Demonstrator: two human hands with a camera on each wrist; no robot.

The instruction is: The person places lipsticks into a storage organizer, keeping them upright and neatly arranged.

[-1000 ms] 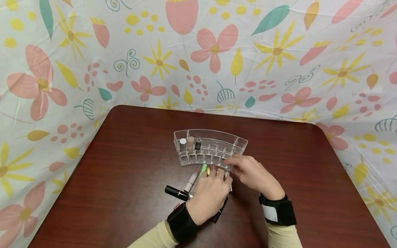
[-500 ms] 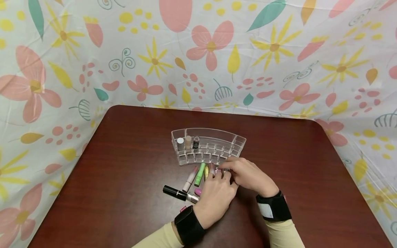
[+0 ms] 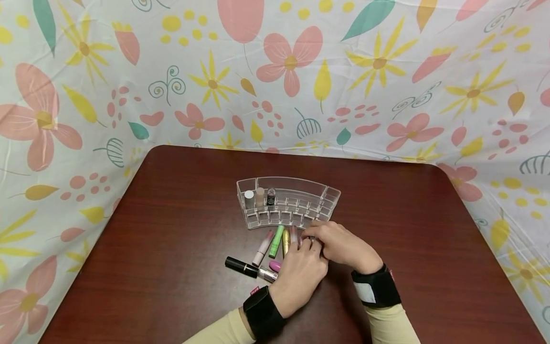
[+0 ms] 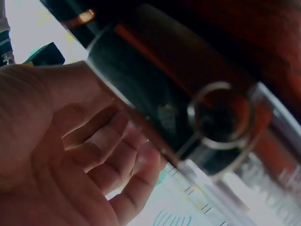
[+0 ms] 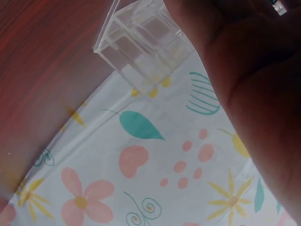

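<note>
My left hand [image 3: 300, 271] reaches over a loose group of cosmetic tubes, its fingertips at their far ends; in the left wrist view its fingers bend loosely. Beside it, my right hand [image 3: 347, 244] bends its fingers down at the front right of a clear, curved organizer [image 3: 263, 220]. What lies under the right fingertips is hidden, so I cannot tell if they grip a tube. A pale pink tube [image 3: 263, 248], a green tube [image 3: 277, 241], a gold tube [image 3: 286, 241] and a pinkish-brown tube [image 3: 294, 235] fan out before the organizer.
Three small bottles, white-capped [image 3: 249, 199], beige [image 3: 259, 197] and dark [image 3: 271, 197], stand in the organizer's left slots. A black tube [image 3: 241, 266], a silver tube [image 3: 268, 274] and a magenta item [image 3: 275, 265] lie left of my left hand. Floral cloth [image 3: 275, 86] hangs behind the table [image 3: 180, 215].
My left hand has shifted right, uncovering the green, gold and magenta items. The right hand has come slightly left and nearer, its fingers now close to the left fingertips.
</note>
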